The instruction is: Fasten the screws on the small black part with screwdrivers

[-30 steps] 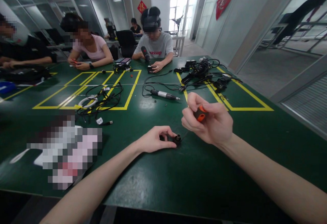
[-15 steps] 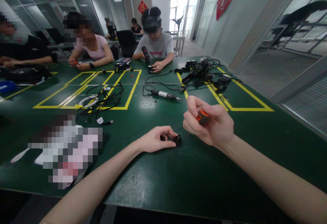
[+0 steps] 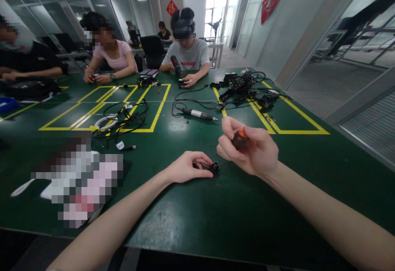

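Note:
On the green table [image 3: 173,217], my left hand [image 3: 193,167] rests with thumb and fingers closed round the side of a small black part [image 3: 215,168], which has a short round post standing up. To its right and raised above the table, my right hand [image 3: 251,147] grips an orange and black tool handle [image 3: 240,139]. A thin shaft seems to run from the handle down towards the black part; whether its tip touches cannot be made out.
Beyond my hands lies a silver and black electric screwdriver [image 3: 199,114] with its cord. Tangled cables [image 3: 242,85] are at the back right, more cables [image 3: 135,118] at the left. Across the table a person [image 3: 188,57] holds a drill. A blurred item [image 3: 95,188] lies front left.
My right hand has moved slightly left and the orange and black handle has turned in its fingers. My left hand has barely moved. The person in pink has lowered their hands a little.

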### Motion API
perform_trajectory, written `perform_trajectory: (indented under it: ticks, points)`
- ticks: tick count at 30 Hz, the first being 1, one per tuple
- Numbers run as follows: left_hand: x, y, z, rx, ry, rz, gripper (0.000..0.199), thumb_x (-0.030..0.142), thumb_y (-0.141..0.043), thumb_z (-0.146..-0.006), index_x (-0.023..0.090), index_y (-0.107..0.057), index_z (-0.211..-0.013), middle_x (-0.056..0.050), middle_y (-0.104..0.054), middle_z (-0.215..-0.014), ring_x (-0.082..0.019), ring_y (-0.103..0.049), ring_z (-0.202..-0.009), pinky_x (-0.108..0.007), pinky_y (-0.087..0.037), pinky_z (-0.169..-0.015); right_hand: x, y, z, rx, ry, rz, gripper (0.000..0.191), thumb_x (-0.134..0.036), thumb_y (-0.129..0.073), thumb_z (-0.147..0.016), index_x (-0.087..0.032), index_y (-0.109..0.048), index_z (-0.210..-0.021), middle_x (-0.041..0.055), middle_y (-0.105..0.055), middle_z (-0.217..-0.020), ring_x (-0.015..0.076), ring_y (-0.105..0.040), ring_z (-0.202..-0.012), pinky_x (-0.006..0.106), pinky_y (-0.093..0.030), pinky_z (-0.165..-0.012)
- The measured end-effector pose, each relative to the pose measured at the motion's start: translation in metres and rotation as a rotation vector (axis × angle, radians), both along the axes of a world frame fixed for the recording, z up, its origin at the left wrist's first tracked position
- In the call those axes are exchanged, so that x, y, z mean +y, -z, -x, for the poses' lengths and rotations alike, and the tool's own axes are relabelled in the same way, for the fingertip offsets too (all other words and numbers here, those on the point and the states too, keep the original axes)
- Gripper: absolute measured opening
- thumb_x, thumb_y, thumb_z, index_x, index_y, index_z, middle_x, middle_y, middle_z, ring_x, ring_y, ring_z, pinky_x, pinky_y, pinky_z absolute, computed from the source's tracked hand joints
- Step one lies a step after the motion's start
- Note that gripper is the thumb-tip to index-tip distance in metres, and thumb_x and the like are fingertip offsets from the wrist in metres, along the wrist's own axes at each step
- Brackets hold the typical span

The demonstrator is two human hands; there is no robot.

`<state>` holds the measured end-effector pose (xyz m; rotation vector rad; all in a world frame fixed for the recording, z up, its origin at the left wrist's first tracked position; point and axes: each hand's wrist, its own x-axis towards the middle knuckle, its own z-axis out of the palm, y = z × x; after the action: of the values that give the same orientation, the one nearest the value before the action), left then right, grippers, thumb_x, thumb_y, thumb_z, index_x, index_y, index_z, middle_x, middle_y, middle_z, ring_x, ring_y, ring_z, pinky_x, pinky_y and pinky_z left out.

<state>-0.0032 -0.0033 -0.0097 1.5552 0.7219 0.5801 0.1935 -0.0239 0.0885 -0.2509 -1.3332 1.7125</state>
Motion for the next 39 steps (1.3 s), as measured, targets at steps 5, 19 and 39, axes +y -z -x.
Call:
perform_trajectory:
  ticks: [5,19,39]
  points:
    - [0.002,0.000,0.002,0.005,0.002,0.026,0.043,0.038,-0.091,-0.073,0.013,-0.076,-0.105,-0.011,-0.081,-0.106,-0.017,-0.075,-0.086,-0.029,-0.056,-0.081,0.001,0.000,0.000,-0.058,0.099,-0.065,0.040,-0.051,-0.058,-0.097,-0.021,-0.059,-0.071,-0.0020,-0.053,-0.048,0.0135,-0.039,-0.040,0.027,-0.030,-0.045]
    - [-0.002,-0.006,0.003,0.072,0.047,-0.071,0.043,0.027,-0.078,-0.085,0.013,-0.066,-0.125,-0.014,-0.080,-0.116,-0.017,-0.075,-0.088,-0.029,-0.055,-0.082,-0.001,0.002,0.007,0.004,0.161,-0.031,0.046,-0.065,-0.064,-0.095,-0.024,-0.050,-0.080,-0.0103,-0.043,-0.049,0.0080,-0.023,-0.038,0.022,-0.024,-0.042]
    - [0.003,0.001,0.004,-0.028,0.085,0.016,0.036,0.039,-0.083,-0.086,0.015,-0.071,-0.109,-0.009,-0.079,-0.110,-0.017,-0.073,-0.098,-0.031,-0.053,-0.091,0.001,-0.003,0.002,0.025,0.022,0.022,0.047,-0.046,-0.057,-0.103,-0.020,-0.053,-0.064,-0.0071,-0.034,-0.049,0.0086,-0.021,-0.040,0.022,-0.019,-0.039]
